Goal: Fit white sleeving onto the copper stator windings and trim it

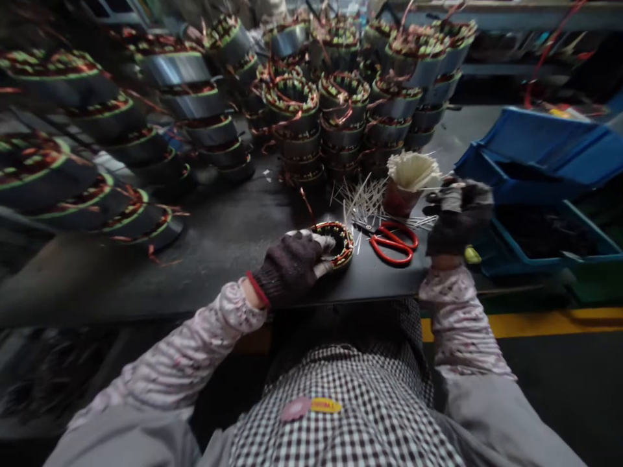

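At the table's near edge lies a motor stator (346, 245) with copper windings and pale green slot liners around its ring. My left hand (299, 259), in a dark glove with light fingertips, grips its left side, the fingers reaching over the rim into the bore. My right hand (460, 204), gloved too, is raised to the right of a reddish-brown cup (402, 198) packed with thin white sticks (413, 170). Its fingers are pinched on what looks like one thin white stick. Red-handled scissors (395, 243) lie on the table between my hands.
More thin white sticks (363, 198) lie loose left of the cup. Stacks of stators (296, 130) stand along the back, with leaning stacks (117, 188) at the left. Blue bins (545, 149) are at the right. A yellow floor line (545, 324) runs beyond the table edge.
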